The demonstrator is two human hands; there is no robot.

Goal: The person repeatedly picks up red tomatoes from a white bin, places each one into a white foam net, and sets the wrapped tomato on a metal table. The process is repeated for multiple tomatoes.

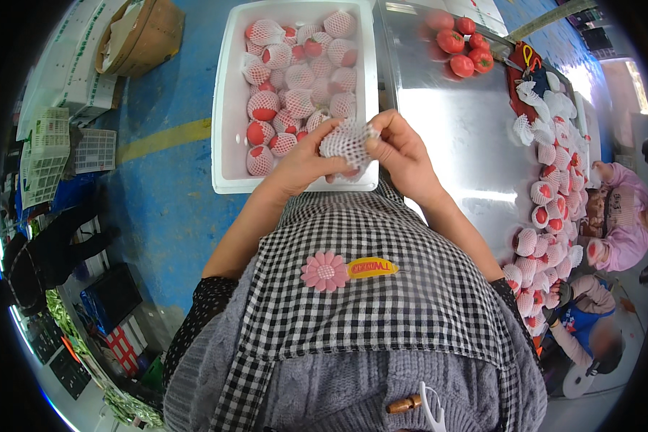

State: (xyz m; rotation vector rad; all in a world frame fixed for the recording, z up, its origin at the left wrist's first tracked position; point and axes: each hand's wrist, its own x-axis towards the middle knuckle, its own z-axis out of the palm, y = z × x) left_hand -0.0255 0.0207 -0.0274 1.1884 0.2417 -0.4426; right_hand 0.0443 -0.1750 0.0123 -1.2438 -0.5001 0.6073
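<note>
Between both hands, over the near right corner of the box, is a tomato in a white foam net sleeve (345, 143). My left hand (308, 156) cups its left side, thumb beneath it. The fingertips of my right hand (402, 151) pinch the net on the right. Most of this tomato is hidden by the net and fingers; a little red shows through. Below them stands a white foam box (220, 108), holding several netted tomatoes (299, 102) with red skin showing at the net openings.
A steel table (437, 119) adjoins the box on the right. Bare tomatoes (461, 66) lie at its far end. Netted tomatoes (556, 200) and loose foam nets (540, 108) line its right side, where two people (621, 210) work. A cardboard box (151, 38) stands at far left.
</note>
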